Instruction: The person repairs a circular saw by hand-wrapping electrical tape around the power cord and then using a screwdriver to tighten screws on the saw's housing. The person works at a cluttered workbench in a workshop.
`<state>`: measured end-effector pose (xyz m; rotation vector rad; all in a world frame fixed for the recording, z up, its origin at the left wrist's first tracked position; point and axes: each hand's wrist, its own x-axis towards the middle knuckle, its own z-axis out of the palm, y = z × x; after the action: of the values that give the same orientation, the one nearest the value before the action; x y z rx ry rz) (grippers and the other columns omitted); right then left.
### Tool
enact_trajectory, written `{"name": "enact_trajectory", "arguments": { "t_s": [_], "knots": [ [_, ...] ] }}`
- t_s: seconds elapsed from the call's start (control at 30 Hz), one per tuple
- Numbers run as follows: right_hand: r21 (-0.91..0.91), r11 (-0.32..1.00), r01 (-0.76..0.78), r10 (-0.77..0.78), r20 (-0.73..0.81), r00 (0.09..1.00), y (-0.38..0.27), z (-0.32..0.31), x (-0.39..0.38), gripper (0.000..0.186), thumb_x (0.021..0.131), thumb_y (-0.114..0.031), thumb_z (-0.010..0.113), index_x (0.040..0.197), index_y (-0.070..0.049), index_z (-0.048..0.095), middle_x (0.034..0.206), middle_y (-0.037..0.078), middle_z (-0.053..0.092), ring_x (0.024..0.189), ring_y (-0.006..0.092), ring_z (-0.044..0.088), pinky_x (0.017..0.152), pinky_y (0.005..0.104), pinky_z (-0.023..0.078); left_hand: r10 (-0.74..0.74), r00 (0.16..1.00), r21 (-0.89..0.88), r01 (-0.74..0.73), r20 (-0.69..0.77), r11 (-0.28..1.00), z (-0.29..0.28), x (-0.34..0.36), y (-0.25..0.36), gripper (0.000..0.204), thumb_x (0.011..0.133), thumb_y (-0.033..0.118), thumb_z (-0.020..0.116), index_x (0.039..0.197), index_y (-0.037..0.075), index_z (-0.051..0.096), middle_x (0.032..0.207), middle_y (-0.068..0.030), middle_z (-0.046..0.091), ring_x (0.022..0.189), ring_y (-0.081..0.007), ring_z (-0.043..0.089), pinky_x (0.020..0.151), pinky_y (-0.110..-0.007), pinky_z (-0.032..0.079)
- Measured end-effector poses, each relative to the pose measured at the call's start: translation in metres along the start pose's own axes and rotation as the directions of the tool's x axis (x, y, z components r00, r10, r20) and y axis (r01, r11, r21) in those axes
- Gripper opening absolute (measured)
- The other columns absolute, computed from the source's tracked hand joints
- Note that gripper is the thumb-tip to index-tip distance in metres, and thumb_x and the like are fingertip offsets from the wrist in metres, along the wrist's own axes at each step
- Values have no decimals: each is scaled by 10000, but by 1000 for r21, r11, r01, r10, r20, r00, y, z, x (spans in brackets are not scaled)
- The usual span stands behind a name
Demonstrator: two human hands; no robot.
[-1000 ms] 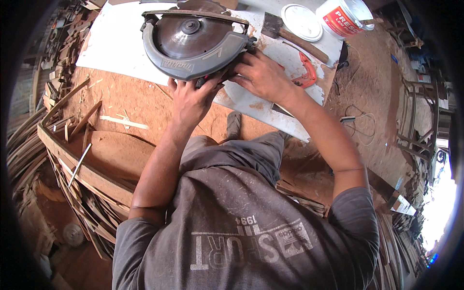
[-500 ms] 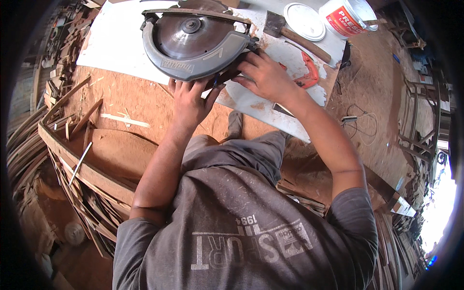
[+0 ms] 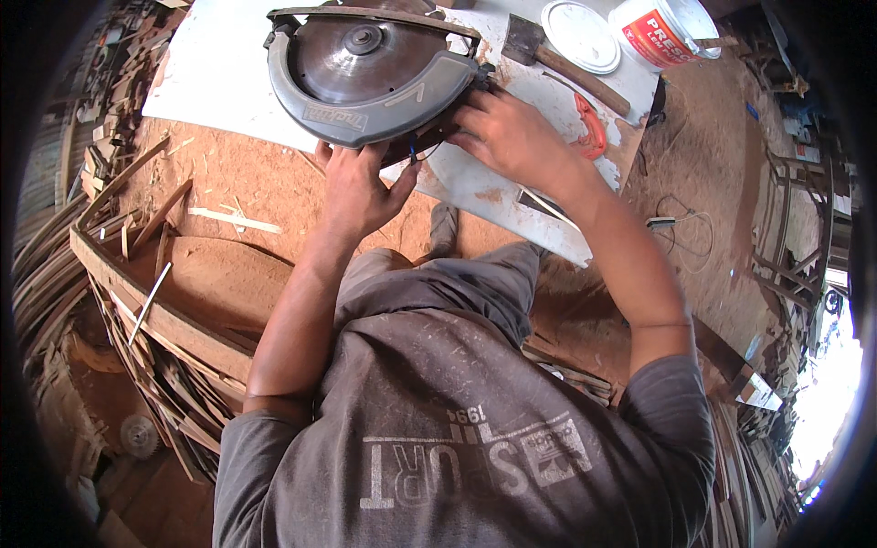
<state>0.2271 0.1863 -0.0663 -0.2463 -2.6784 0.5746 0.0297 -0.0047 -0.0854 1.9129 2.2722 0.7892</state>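
Note:
A circular saw with a grey curved guard stands on a white board, its round blade facing up. My left hand grips the near edge of the saw, fingertips hidden beneath the guard and thumb at the right. By that thumb show a small blue piece and a thin strand, too small to name. My right hand is curled against the saw's right near side, its fingertips partly hidden there. Right of this hand lies an orange-red tool handle, partly covered by my arm.
The white board carries a wooden-handled hammer, a white lid and a white tub with a red label. Wood strips and a curved wooden frame lie at left. A cable rests on the floor at right.
My right hand has shifted slightly and rolled over, its fingers tucking closer to the saw. My left thumb sits a little lower. The saw has hardly moved.

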Motion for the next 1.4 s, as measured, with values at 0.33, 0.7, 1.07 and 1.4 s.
{"name": "enact_trajectory", "arguments": {
  "t_s": [0.33,0.7,1.07,1.4],
  "knots": [
    [93,995,-35,41,-58,997,-7,0,-6,277,936,-234,814,1131,-43,766,1115,151,704,1060,386,690,907,488,585,70,998,2,-70,-6,998,-17,6,-5,445,929,299,820,1335,141,728,1271,-128,722,1253,-354,637,1166,-584,303],
    [114,991,-71,79,-72,994,0,5,-8,265,931,-200,820,1136,-39,774,1125,176,725,1026,400,711,873,498,587,24,999,38,-25,26,999,-27,3,-9,367,956,295,831,1283,145,759,1201,-92,740,1227,-308,647,1175,-587,279],
    [30,999,30,-23,-212,977,2,18,-13,200,913,-197,833,1026,-53,752,1017,115,700,917,352,725,787,450,603,83,976,1,-84,-202,996,-20,-3,20,377,923,281,868,1222,79,759,1137,-100,728,1088,-319,676,1015,-482,460],
    [-78,997,7,-37,-393,919,13,37,-13,327,880,-74,858,1102,-63,618,978,94,695,807,311,745,651,421,630,-332,943,-256,320,-4,912,-28,7,74,367,1026,306,763,1209,-12,766,1032,-193,788,892,-291,748,823,-400,581]
  ]
}}
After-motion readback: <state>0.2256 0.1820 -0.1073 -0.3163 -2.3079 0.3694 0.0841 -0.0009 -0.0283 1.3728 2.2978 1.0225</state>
